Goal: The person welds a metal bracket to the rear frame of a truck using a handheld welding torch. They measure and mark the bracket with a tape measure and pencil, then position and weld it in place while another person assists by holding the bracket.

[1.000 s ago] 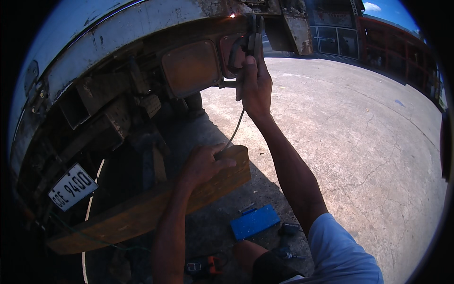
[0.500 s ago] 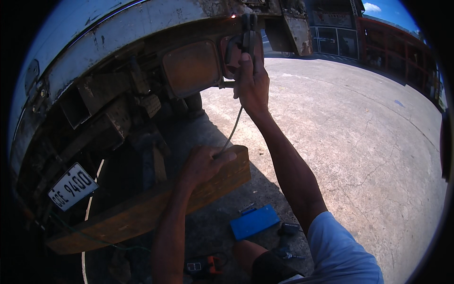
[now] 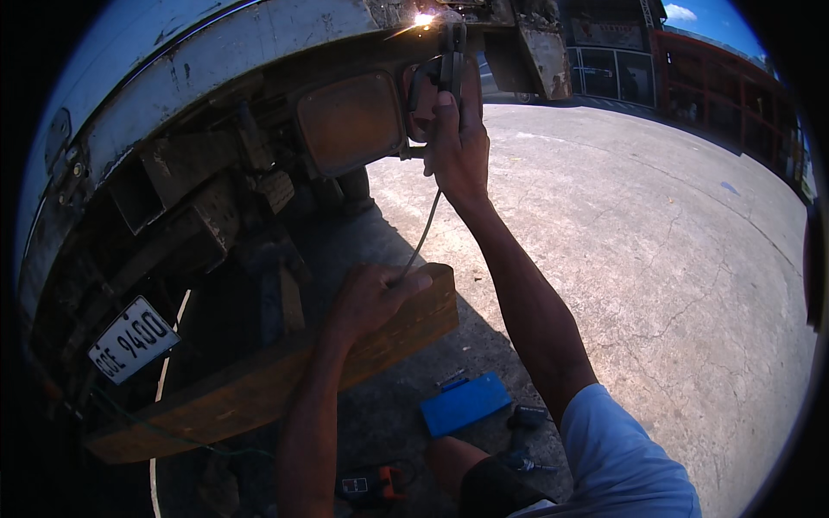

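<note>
My right hand [image 3: 459,160] is raised under the rear edge of the vehicle's light blue body [image 3: 233,60]. Its fingers wrap round a black welding electrode holder [image 3: 452,65], held upright. Beside the holder's top, a bright welding spark [image 3: 423,19] glows against the body's lower edge. A thin cable [image 3: 426,229] hangs from my right hand and curves down to my left. Low at the end of a rusty brown beam [image 3: 389,337], my left hand [image 3: 373,298] is closed on that cable, with the thumb pointing right.
A rusty square panel [image 3: 350,123] hangs beside the right hand. On the ground lie a blue box [image 3: 466,404], a dark power drill [image 3: 523,432] and a black-and-orange device [image 3: 371,485]. A white plate [image 3: 134,339] hangs at left. Sunlit concrete [image 3: 656,259] stretches right toward buildings.
The small red glow by the holder's top has flared into a bright spark with streaks. My right hand has risen very slightly; my left hand stays in place.
</note>
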Demonstrator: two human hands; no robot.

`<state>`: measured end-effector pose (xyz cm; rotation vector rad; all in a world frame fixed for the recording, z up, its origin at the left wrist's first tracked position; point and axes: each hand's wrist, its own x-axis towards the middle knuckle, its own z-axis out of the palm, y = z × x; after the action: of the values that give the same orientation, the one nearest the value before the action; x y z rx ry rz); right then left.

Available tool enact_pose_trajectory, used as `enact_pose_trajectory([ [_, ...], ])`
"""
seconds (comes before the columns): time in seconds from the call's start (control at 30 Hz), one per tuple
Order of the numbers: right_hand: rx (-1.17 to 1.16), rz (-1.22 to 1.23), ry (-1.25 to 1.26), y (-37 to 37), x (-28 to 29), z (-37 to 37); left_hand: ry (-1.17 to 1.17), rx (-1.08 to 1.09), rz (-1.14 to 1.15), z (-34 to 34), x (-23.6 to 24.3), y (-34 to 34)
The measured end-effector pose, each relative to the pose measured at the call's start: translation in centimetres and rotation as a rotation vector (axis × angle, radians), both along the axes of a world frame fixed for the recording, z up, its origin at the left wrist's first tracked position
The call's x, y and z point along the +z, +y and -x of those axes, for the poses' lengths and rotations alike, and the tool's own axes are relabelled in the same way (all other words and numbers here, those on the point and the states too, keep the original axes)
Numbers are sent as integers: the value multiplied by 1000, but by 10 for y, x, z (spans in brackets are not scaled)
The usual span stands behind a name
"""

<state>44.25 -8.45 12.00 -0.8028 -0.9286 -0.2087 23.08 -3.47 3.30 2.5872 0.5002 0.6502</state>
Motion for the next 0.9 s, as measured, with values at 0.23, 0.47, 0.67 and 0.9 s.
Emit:
enact_pose_trajectory([
  [0.23, -16, -24, -5, 0, 2, 3, -8, -3, 55, 0, 4, -3],
  [0.47, -11, -21, 0, 1, 4, 3, -34, -15, 88, 1, 5, -3],
  [0.67, 7, -45, 7, 2, 6, 2, -65, -32, 69, 1, 4, 0],
  [0.9, -18, -8, -4, -2, 6, 0, -37, -19, 83, 1, 6, -4],
])
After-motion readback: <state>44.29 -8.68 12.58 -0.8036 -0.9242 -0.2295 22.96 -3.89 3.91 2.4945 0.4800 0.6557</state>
